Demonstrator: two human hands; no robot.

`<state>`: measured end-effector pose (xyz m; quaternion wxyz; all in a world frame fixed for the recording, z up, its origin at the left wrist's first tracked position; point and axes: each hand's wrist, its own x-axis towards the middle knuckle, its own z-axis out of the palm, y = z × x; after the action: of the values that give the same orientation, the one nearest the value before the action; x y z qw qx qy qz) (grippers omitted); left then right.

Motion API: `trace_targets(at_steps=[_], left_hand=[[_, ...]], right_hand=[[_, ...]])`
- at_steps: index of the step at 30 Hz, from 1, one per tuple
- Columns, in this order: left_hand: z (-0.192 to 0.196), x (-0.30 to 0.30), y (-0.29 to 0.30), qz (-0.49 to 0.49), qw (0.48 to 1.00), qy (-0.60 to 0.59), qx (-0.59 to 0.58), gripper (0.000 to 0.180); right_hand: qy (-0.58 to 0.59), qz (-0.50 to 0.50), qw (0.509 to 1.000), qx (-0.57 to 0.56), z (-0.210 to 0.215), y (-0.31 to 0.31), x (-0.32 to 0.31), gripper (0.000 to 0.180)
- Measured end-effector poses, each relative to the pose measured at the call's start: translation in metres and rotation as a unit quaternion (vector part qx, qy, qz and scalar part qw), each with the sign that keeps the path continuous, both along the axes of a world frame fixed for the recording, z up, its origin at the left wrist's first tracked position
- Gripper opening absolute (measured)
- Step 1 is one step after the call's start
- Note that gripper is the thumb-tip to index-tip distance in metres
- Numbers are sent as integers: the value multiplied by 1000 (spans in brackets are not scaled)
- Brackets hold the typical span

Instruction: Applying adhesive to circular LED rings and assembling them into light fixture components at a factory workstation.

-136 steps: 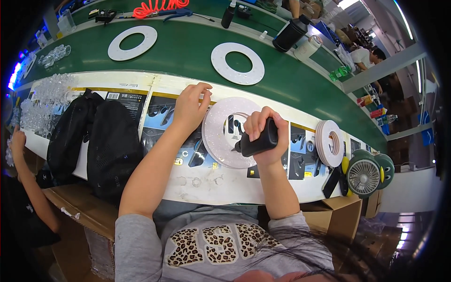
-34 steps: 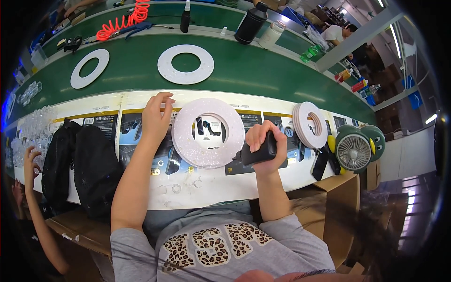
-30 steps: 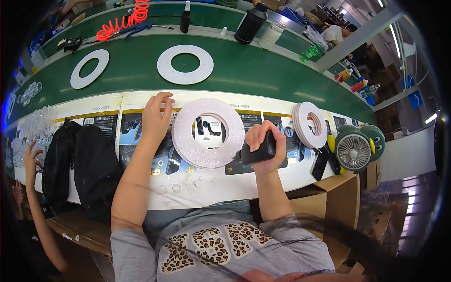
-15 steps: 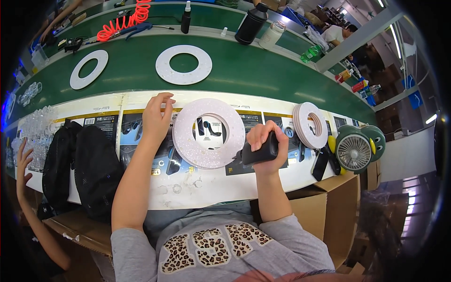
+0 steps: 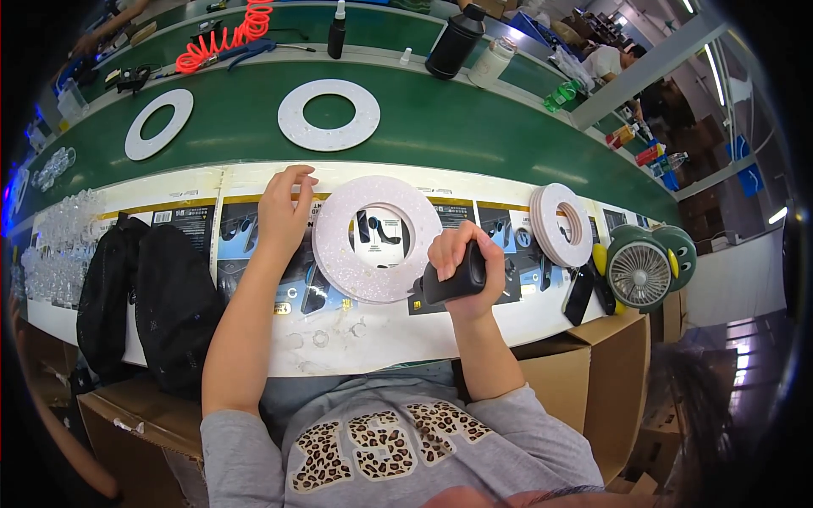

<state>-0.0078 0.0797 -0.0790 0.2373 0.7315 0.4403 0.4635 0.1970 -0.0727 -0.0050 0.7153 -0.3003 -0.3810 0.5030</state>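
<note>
In front of me lies a small stack of white speckled flat rings [image 5: 337, 245], resting on printed card sheets. My right hand [image 5: 474, 262] is wrapped around a black squeeze bottle [image 5: 457, 283]. The bottle is tilted sideways, its narrow nozzle pointing left at the lower right edge of the top ring; whether it touches cannot be made out. My left hand [image 5: 286, 207] hovers or rests just left of the rings, fingers loosely bent and apart, holding nothing. Beyond, a single white ring [image 5: 292, 118] and another white ring [image 5: 135, 140] lie on the green conveyor belt [image 5: 229, 127].
To the right stand a stack of smaller rings [image 5: 542, 229], a phone [image 5: 579, 295] and a green fan [image 5: 639, 275]. Black sleeves [image 5: 174, 305] and clear plastic parts [image 5: 63, 245] occupy the left. Bottles, including a large black bottle [image 5: 455, 44], line the far ledge. Cardboard boxes [image 5: 542, 377] sit below.
My right hand has shifted slightly left with the squeeze bottle, bringing its nozzle over to the ring edge. My left hand stays put. Another person's hand at the far left has dropped away.
</note>
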Motion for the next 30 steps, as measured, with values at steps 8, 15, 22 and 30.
trace_targets(at_steps=[8, 15, 22, 30], left_hand=[[1, 0, 0, -2, 1000, 2, -4, 16], [0, 0, 0, 0, 1000, 3, 3, 16], [4, 1, -2, 0, 998, -9, -57, 19], [2, -1, -1, 3, 999, 7, -45, 19]], right_hand=[[6, 0, 1000, 4, -3, 2, 1, 36], [41, 0, 999, 0, -4, 4, 5, 35], [167, -41, 983, -66, -6, 11, 37, 35], [343, -40, 936, -73, -19, 9, 70, 41]])
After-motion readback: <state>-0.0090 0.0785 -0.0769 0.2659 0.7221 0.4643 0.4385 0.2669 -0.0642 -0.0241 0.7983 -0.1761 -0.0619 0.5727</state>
